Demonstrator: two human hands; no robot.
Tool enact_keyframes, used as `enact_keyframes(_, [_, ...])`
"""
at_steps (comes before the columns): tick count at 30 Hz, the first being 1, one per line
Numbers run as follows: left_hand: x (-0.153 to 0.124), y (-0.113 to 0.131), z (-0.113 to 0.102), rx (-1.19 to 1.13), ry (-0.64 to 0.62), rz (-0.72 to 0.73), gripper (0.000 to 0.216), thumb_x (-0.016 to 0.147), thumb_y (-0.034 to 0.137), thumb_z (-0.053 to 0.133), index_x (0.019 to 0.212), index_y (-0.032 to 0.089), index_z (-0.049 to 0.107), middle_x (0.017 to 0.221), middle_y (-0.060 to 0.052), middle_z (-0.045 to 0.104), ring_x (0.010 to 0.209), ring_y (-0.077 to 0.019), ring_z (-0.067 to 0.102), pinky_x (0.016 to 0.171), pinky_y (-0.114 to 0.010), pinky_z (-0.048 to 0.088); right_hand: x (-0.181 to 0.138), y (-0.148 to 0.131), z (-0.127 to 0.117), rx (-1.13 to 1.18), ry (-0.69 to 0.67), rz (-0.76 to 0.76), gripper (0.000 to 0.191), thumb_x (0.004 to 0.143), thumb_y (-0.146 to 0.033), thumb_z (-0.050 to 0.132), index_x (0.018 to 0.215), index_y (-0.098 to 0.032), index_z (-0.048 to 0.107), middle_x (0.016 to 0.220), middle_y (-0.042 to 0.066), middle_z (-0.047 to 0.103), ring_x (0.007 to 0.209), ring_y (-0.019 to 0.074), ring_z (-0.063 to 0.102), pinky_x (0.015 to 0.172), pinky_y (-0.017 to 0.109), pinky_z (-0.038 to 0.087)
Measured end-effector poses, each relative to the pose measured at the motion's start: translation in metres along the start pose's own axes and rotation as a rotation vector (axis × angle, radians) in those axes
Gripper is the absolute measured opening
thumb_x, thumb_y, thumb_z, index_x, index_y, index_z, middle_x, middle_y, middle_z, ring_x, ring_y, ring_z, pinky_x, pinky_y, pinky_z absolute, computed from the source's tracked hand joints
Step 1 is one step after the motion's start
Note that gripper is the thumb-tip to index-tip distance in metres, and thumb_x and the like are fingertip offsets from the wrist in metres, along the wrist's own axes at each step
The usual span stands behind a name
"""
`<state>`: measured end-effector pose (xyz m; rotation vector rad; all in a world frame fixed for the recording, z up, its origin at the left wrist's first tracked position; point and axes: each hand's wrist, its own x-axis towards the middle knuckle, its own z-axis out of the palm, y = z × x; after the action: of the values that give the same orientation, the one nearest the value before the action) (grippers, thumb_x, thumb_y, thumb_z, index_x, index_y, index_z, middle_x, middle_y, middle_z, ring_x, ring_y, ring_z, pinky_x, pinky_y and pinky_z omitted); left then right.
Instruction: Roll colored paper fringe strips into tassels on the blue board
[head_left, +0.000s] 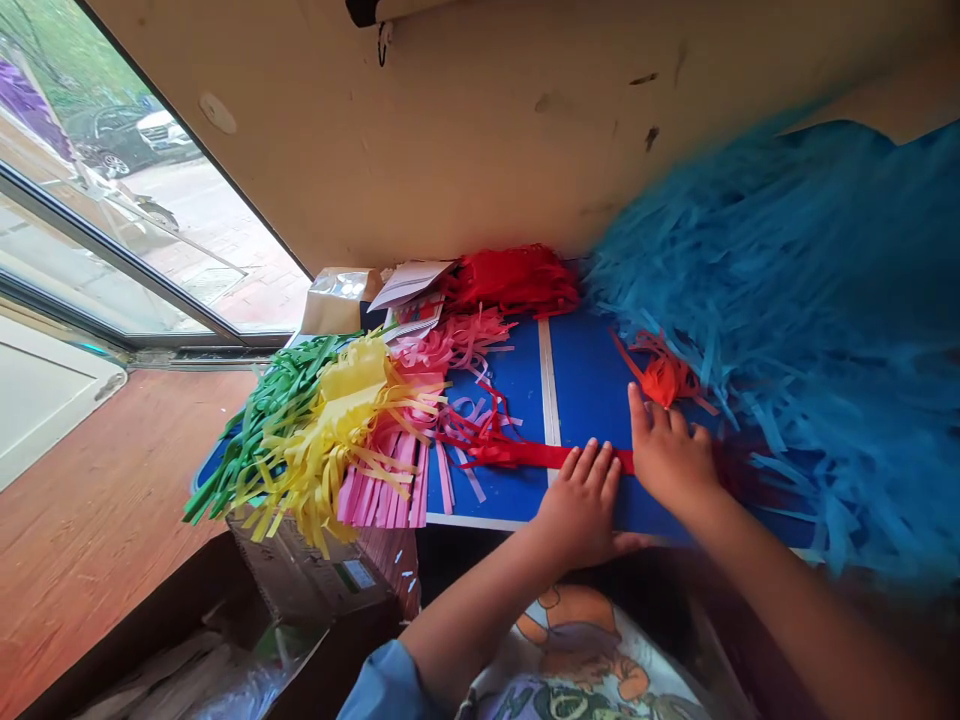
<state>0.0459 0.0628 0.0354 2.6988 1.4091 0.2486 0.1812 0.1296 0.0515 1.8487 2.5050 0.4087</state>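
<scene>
A red strip of tissue paper (536, 455) lies across the blue tabletop, its left end cut into curled fringe. My left hand (581, 505) rests flat over the strip with its fingers stretched out. Just to the right, my right hand (671, 455) is laid down with fingers spread, covering more of the strip. Beyond its fingertips sits a small red fringed tassel (666, 380). How the strip runs under and past my right hand is hidden and blurred.
Yellow (352, 400), green (289, 395) and pink fringed paper (386, 475) overlap at the table's left end. A red fringe pile (517, 278) lies by the wall. A large blue fringe mass (795, 290) covers the right side. An open cardboard box (300, 565) stands below left.
</scene>
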Motion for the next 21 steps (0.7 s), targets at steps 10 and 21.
enact_keyframes(10, [-0.033, -0.041, -0.012, 0.08, -0.119, -0.128, 0.081, 0.082, 0.064, 0.033, 0.14, 0.007, 0.024, 0.147, -0.014, 0.019, 0.136, -0.025, 0.015, 0.109, -0.04, 0.019, -0.003, 0.005, 0.001, 0.277, 0.202, 0.166, 0.051, 0.086, -0.022, 0.031, 0.134, -0.007, 0.031, 0.112, 0.02, 0.055, 0.099, 0.0297, 0.053, 0.08, 0.044, 0.041])
enact_keyframes(21, [-0.033, -0.042, -0.006, 0.094, -0.134, -0.111, 0.081, 0.081, 0.059, 0.041, 0.14, 0.006, 0.021, 0.147, -0.015, 0.02, 0.137, -0.0251, 0.013, 0.109, -0.039, 0.019, -0.046, -0.027, 0.042, 0.341, 0.075, -0.489, 0.085, 0.079, -0.07, 0.028, 0.139, -0.009, 0.028, 0.141, 0.018, 0.033, 0.131, 0.0281, 0.027, 0.103, 0.047, 0.028])
